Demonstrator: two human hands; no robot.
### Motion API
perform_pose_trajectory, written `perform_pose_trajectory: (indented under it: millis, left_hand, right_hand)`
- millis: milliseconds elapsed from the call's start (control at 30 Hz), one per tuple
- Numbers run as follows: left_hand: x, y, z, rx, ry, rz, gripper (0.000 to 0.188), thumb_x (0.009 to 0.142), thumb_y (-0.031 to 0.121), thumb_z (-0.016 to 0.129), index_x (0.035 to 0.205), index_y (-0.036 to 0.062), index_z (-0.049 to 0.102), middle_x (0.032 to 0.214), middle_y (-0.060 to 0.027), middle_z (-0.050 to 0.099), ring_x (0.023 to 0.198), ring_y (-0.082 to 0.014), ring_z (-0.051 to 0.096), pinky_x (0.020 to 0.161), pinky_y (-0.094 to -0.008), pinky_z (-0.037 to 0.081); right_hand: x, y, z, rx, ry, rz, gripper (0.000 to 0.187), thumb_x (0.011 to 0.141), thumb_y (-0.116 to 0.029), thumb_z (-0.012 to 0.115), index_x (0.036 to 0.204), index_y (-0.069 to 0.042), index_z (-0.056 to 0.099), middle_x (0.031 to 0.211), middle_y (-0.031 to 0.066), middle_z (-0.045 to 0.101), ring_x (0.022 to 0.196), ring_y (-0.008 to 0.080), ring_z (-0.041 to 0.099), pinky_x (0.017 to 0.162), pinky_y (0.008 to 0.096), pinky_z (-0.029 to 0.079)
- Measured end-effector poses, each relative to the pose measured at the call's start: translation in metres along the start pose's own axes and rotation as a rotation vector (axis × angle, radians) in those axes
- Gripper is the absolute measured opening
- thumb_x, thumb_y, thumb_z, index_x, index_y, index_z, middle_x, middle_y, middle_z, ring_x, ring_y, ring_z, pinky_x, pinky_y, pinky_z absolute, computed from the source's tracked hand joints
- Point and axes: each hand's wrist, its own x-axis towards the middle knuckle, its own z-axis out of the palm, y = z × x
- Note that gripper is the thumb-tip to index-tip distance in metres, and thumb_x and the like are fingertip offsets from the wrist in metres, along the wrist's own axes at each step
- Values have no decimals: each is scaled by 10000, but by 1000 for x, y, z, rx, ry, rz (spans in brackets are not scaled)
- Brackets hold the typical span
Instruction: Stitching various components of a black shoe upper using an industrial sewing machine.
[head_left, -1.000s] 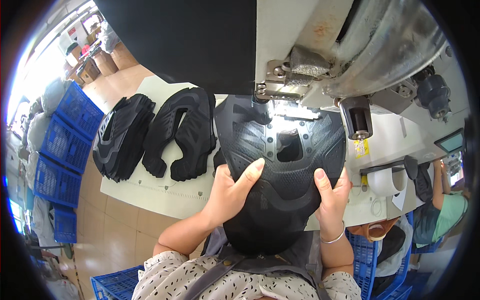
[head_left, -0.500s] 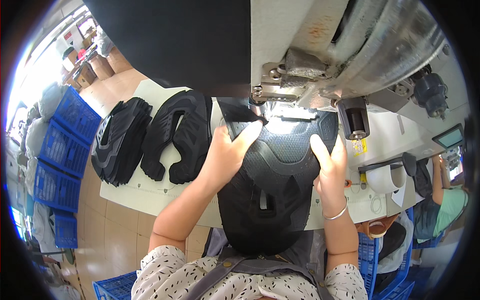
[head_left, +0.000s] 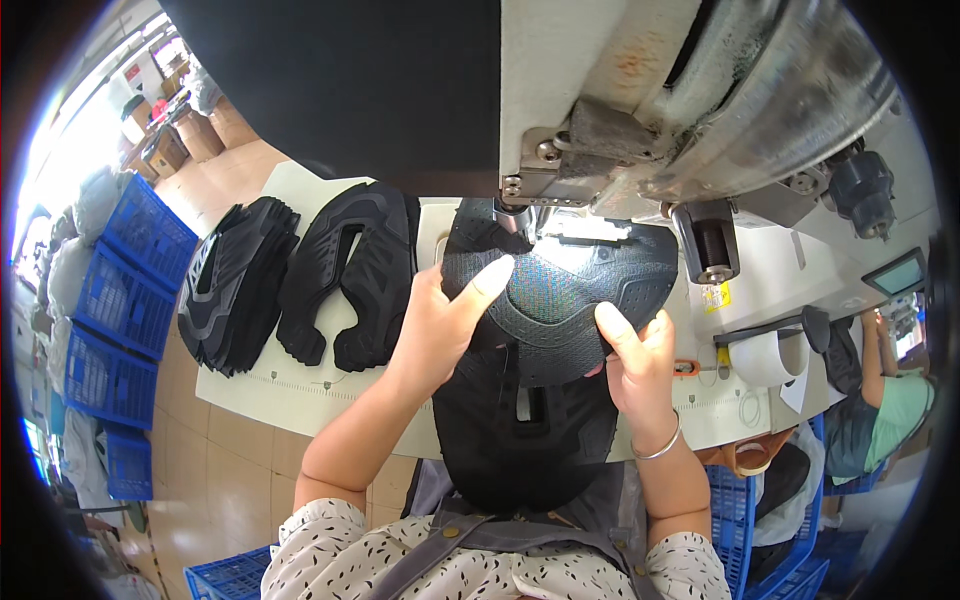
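Note:
A black textured shoe upper (head_left: 560, 310) lies under the presser foot (head_left: 520, 222) of a sewing machine (head_left: 600, 150), its surface shining in the lamp light. My left hand (head_left: 440, 325) pinches its left side, thumb stretched on top toward the foot and the fingers underneath. At the lower right edge, my right hand (head_left: 640, 375) grips it between thumb and fingers, a bangle on the wrist. More black upper pieces (head_left: 480, 430) hang over the table's front edge onto my lap, below the one in my hands. How they join it, if at all, I cannot tell.
Two stacks of black uppers, a left one (head_left: 235, 290) and a right one (head_left: 365, 260), lie on the pale table (head_left: 290, 395). An orange-handled tool (head_left: 686, 368) and a white roll (head_left: 765, 358) are at right. Blue crates (head_left: 125, 300) stand left; a person in green (head_left: 900, 415) sits right.
The upper under the foot has turned, and its lower edge now shows above the pieces beneath. My right hand has moved down and left; my left hand has shifted slightly down and left.

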Motion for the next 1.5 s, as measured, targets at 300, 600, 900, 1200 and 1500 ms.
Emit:
perform_pose_trajectory:
  millis: [300,600,900,1200,1500]
  left_hand:
    - [-24,-17,14,-47,161,163,189,870,186,569,833,6,611,723,-10,596,581,-47,521,488,-200,418]
    - [-47,-39,13,-93,24,120,163,877,164,566,882,8,611,783,7,597,693,-58,535,621,-217,436]
    - [-30,-25,24,-8,99,-7,193,907,189,504,991,36,586,864,-15,565,668,-64,505,503,-229,429]
    - [-24,-19,10,-7,42,-120,254,838,324,582,960,101,567,831,19,560,669,-53,507,498,-195,407]
    - [-16,-15,6,47,104,-108,241,849,278,578,1009,101,548,863,31,559,699,-43,514,486,-190,411]
  right_hand:
    - [-12,2,1,-16,-46,112,117,812,-83,624,745,12,608,664,73,612,467,132,570,439,222,471]
    - [-25,4,17,-36,-104,189,147,835,-105,595,861,39,610,728,122,640,499,152,576,427,239,463]
    - [-41,-28,3,-559,-611,246,206,876,-141,521,865,37,625,681,122,645,498,139,583,466,219,460]
    - [24,-30,-50,-1090,35,-589,189,832,-29,541,1011,31,535,945,116,601,832,142,555,742,260,440]
    - [34,-32,-46,-358,-118,-118,229,830,-8,564,1052,31,525,851,36,617,748,60,559,702,193,448]
